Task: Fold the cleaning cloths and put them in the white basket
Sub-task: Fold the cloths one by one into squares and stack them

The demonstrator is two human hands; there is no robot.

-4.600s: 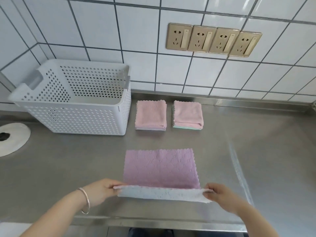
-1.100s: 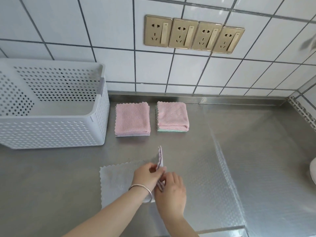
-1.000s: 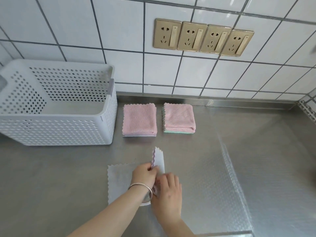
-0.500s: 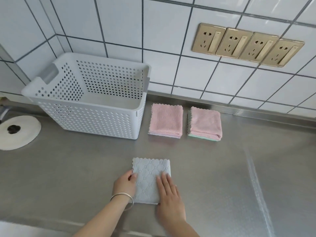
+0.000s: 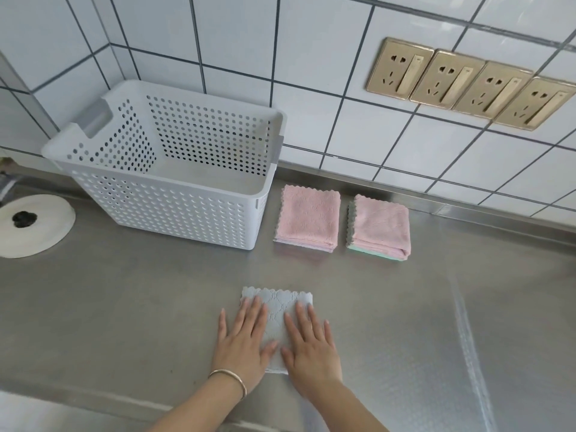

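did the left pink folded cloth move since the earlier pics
No. The left pink cloth lies beside the white basket, by the right pink cloth, as before; only the camera shifted.

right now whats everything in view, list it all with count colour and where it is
basket: 1, white, perforated, back left of counter, nothing visible inside
folded cloths: 2, pink, side by side right of the basket, near the wall
folded cloth: 1, pale grey, front centre, under both hands
round disc: 1, white with dark centre hole, far left
wall sockets: 4, gold, in a row on the tiled wall, upper right
counter: 1, steel
bracelet: 1, metal, left wrist
left hand: flat on the cloth
right hand: flat on the cloth
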